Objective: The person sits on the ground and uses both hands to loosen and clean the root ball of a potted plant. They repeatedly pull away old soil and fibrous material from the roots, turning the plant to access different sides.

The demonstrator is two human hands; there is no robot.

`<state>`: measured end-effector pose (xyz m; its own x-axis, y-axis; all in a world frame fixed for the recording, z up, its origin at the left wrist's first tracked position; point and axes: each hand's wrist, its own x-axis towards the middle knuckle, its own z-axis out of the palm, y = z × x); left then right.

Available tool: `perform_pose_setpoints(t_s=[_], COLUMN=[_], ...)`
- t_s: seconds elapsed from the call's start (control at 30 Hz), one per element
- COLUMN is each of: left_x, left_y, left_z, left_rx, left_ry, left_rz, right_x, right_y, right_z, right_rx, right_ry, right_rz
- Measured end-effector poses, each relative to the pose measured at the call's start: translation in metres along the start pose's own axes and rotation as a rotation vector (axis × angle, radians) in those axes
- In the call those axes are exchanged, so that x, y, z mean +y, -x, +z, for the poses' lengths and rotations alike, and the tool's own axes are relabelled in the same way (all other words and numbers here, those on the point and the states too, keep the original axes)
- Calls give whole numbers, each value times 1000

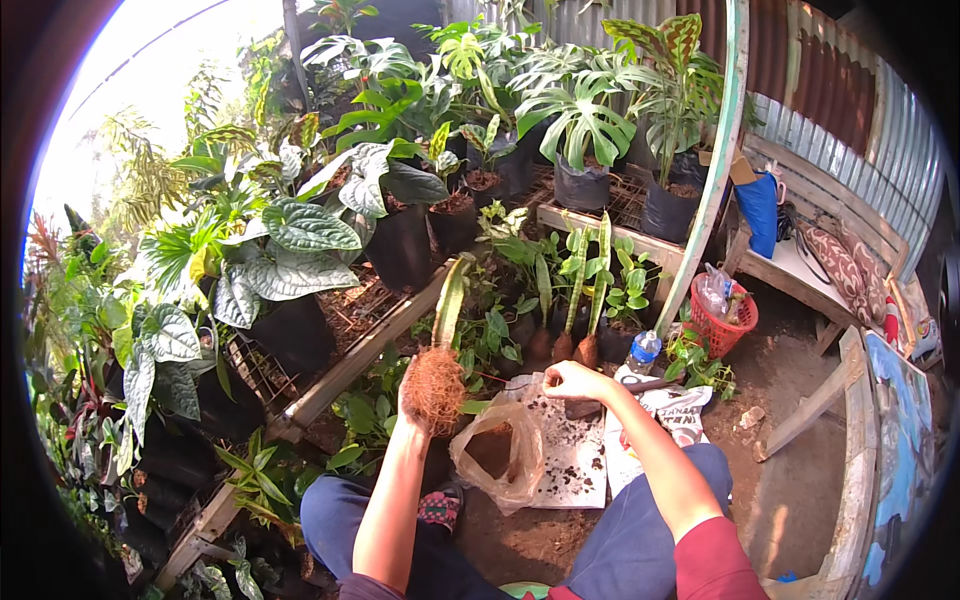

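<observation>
My left hand (412, 401) holds a ball of brown coconut fibre (436, 390) wrapped around the base of an upright snake plant leaf (450, 304). A thin reddish string (491, 377) runs from the ball towards my right hand (576, 381), whose fingertips are pinched together on its end. Below the hands sits an open clear plastic bag (525, 450) with brown fibre inside. It rests beside a white sheet (574, 480) scattered with dark soil bits. Beyond my right hand stand several snake plant cuttings with similar fibre balls (586, 350) at their bases.
A water bottle (644, 351) and a printed white sack (679, 409) lie near my right forearm. A red plastic basket (721, 315) stands farther right, before a wooden bench (795, 281). Potted plants fill a timber-edged rack (367, 341) at left and ahead. A slanting post (705, 180) rises at right.
</observation>
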<state>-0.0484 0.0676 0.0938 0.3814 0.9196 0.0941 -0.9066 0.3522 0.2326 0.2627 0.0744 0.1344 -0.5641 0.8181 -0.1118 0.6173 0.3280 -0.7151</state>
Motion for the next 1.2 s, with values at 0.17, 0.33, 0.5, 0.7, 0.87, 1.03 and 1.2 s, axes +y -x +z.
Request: perform_pose_setpoints(t_s=[0.17, 0.33, 0.5, 0.7, 0.87, 1.03, 1.2], left_x=[6, 22, 20, 18, -2, -34, -57], left_y=[1, 5, 0, 5, 11, 13, 27], left_z=[11, -8, -6, -7, -6, -45, -24], left_rx=[-1, 0, 16, 75, 75, 197, 204], left_ry=[-4, 10, -14, -9, -19, -132, -1355], left_rz=[35, 92, 92, 130, 50, -5, -32], right_x=[24, 35, 48, 45, 30, 54, 63], right_y=[10, 10, 15, 26, 32, 25, 21], right_z=[-9, -1, 1, -9, -18, -6, 4], right_rx=[-21, -53, -99, -238, 1, 135, 384], right_ry=[30, 43, 94, -219, -985, -1644, -1864], right_rz=[60, 112, 187, 281, 153, -139, -144])
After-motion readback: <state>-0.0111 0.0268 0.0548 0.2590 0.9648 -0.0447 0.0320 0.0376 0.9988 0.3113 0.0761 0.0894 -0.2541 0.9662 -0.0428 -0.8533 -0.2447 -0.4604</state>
